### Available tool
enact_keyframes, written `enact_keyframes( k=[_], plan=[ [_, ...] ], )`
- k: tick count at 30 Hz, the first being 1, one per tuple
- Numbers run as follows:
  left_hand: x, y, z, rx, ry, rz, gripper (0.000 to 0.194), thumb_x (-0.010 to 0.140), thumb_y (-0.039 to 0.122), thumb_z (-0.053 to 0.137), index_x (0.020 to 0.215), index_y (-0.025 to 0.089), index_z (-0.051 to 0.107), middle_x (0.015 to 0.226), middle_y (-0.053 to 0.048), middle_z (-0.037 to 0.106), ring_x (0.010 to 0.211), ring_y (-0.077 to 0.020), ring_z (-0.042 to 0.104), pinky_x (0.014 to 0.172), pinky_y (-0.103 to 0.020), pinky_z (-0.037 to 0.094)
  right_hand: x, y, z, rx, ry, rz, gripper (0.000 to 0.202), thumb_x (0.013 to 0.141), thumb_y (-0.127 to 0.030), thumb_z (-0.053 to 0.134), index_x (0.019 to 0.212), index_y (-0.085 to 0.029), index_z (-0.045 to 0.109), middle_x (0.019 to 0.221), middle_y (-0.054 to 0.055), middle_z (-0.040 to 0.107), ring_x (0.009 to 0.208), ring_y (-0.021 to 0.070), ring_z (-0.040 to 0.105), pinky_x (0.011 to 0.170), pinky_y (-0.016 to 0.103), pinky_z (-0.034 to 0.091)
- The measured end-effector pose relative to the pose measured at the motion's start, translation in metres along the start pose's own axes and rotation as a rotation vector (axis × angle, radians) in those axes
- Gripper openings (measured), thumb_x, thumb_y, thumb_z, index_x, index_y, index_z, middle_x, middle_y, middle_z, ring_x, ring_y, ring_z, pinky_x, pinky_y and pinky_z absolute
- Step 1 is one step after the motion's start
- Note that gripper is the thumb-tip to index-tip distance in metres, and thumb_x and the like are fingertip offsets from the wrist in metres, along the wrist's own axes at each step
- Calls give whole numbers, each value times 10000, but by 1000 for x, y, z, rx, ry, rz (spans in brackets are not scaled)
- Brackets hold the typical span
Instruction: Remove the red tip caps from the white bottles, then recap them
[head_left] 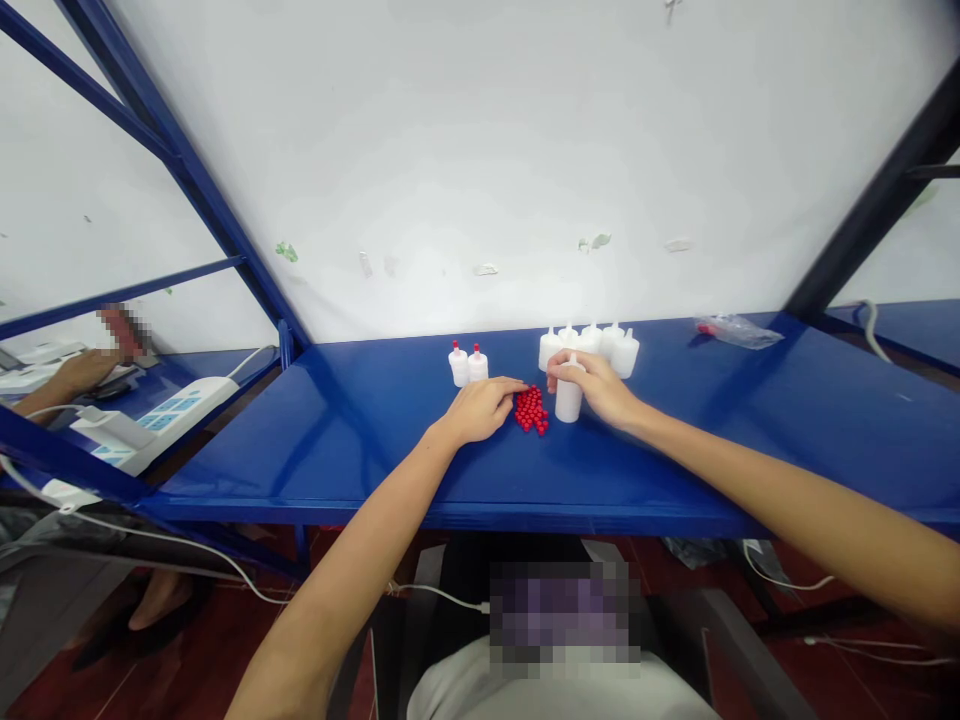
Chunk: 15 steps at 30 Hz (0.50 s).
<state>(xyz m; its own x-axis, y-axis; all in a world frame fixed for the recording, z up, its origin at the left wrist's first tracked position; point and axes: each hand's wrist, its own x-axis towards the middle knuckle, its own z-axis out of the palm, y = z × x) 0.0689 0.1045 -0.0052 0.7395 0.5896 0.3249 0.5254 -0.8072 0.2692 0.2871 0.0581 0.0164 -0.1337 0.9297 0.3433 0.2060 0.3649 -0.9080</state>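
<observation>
Glossy blue table before a scuffed white wall. At the centre of the frame, the left hand lays its fingertips at the edge of a heap of small, shiny red caps; whether they pinch one, I cannot tell from here. Just right of the heap, the right hand grasps an upright white bottle, cylindrical and matte, its nozzle apparently bare. Done: two capped bottles, left of centre. Remaining, by appearance: the held bottle and, right of centre, clustered uncapped bottles with slender nozzles. Farther right: a crinkled clear bag.
</observation>
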Motion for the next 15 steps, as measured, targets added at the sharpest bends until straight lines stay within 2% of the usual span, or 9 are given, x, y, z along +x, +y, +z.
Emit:
enact_keyframes(
  k=[6,11,15],
  plan=[
    [1,0,-3,-82,17,11,366,1007,254,367,1273,207,614,1316,-48,640,1195,-205,601,1050,-360,463,2,9,5,315,-10,147,197,777,-379,646,795,-188,602,655,9,597,594,172,590,589,307,469],
    [1,-4,-10,-225,14,120,335,1021,281,387,1283,195,577,1319,-76,618,1221,-180,571,1079,-350,438,2,7,7,383,-27,173,177,780,-356,640,761,-185,598,616,-5,555,519,147,550,522,291,439],
    [1,-4,-14,-271,28,148,306,1010,238,400,1230,193,608,1275,-82,635,1181,-181,591,1056,-356,459,2,8,4,321,-29,159,167,783,-352,643,762,-196,586,591,-17,544,461,130,503,465,277,395]
  ],
)
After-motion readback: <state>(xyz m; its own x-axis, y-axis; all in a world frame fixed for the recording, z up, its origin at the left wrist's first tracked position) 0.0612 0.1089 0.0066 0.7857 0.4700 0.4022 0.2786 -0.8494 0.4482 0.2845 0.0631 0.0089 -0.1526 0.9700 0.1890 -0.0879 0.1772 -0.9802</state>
